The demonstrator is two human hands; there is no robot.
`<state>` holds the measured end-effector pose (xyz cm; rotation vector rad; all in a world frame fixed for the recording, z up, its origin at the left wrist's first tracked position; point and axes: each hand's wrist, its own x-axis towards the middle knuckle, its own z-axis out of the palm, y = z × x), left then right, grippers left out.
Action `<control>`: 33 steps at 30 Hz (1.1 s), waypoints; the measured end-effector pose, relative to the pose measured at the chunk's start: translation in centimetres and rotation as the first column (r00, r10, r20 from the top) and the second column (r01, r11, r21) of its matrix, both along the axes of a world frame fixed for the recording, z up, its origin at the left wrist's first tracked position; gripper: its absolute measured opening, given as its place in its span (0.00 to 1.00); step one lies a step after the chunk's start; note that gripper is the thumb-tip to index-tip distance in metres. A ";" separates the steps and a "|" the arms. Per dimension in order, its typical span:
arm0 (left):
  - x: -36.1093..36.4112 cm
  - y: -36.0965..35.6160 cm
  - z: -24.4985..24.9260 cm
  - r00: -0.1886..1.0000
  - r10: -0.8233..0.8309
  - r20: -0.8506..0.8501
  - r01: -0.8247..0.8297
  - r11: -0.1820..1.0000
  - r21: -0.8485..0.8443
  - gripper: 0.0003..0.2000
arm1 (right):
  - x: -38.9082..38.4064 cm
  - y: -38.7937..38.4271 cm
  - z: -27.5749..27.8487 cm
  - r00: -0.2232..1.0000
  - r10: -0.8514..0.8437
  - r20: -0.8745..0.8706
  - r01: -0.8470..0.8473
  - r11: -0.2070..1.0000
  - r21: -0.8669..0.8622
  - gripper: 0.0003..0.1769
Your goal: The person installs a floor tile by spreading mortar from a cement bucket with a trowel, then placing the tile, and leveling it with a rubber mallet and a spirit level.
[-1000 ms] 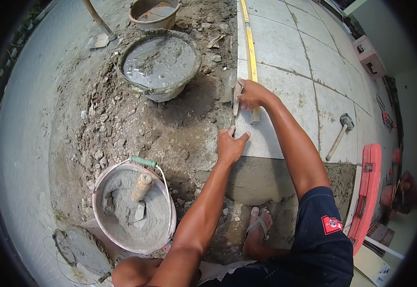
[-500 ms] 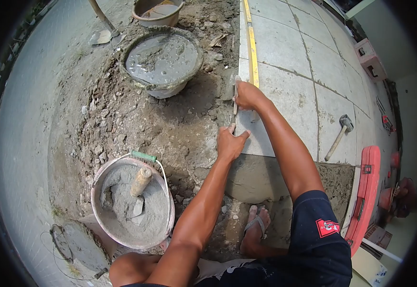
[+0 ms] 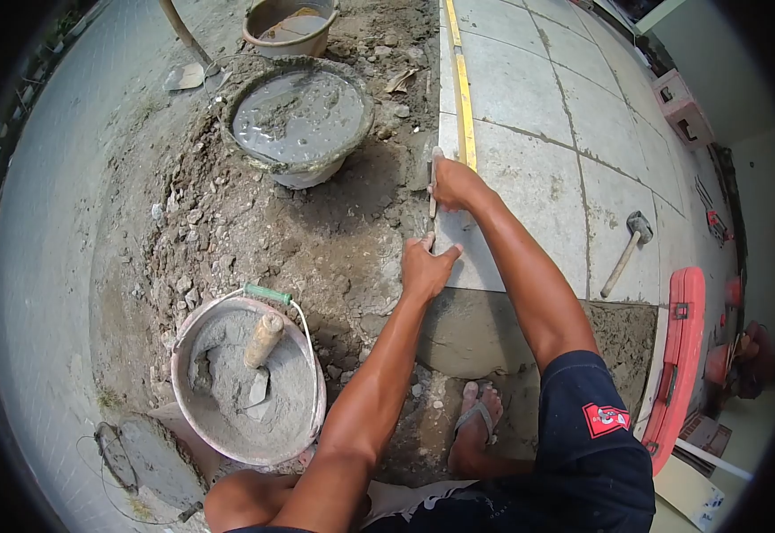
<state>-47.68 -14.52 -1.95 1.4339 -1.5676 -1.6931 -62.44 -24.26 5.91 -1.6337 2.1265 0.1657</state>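
Note:
My right hand is closed around a thin, narrow tool held along the left edge of a pale floor tile. Its exact kind is too small to make out. Just below, my left hand rests at the near-left corner of that tile, thumb spread to the right and a finger pointing forward along the edge. A yellow straightedge lies lengthwise on the tiles, its near end beside my right hand. Wet grey mortar spreads in front of the tile's near edge.
Left of me a bucket of grey mix holds a trowel. Farther ahead stand a tub of wet mortar and another basin. A mallet lies on the tiles at right, near a red case. Rubble covers the ground.
The view has shifted slightly. My right hand sits a little lower and more to the left along the tile edge, still with the thin tool; my left hand stays nearly in place.

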 end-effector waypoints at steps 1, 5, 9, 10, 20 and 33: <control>0.0 0.0 -0.1 1.000 -0.002 0.004 0.002 1.000 -0.015 0.42 | 0.0 0.1 -0.3 0.999 -0.039 0.022 0.039 0.999 0.003 0.14; 0.0 -0.2 -0.3 1.000 0.003 0.011 -0.003 1.000 -0.016 0.42 | 0.4 0.4 -1.1 0.999 0.001 -0.033 -0.004 0.995 -0.103 0.16; 0.4 -0.2 0.1 1.000 -0.023 0.010 0.023 1.000 -0.005 0.41 | 0.7 0.9 -0.9 0.999 -0.046 -0.021 0.044 0.996 -0.075 0.22; 0.3 -0.4 0.1 0.999 -0.041 0.010 0.041 0.999 0.005 0.41 | 0.6 0.9 -0.9 0.998 -0.051 -0.028 0.048 0.995 -0.089 0.25; 0.3 -0.5 -0.3 1.000 -0.002 -0.024 0.001 1.000 -0.031 0.39 | 1.3 3.4 2.1 0.992 -0.124 0.022 0.125 0.986 -0.109 0.48; 0.4 -0.4 1.2 0.998 -0.036 -0.043 0.033 0.997 -0.076 0.36 | -1.1 17.7 10.8 0.926 0.369 -0.081 -0.359 0.927 0.111 0.36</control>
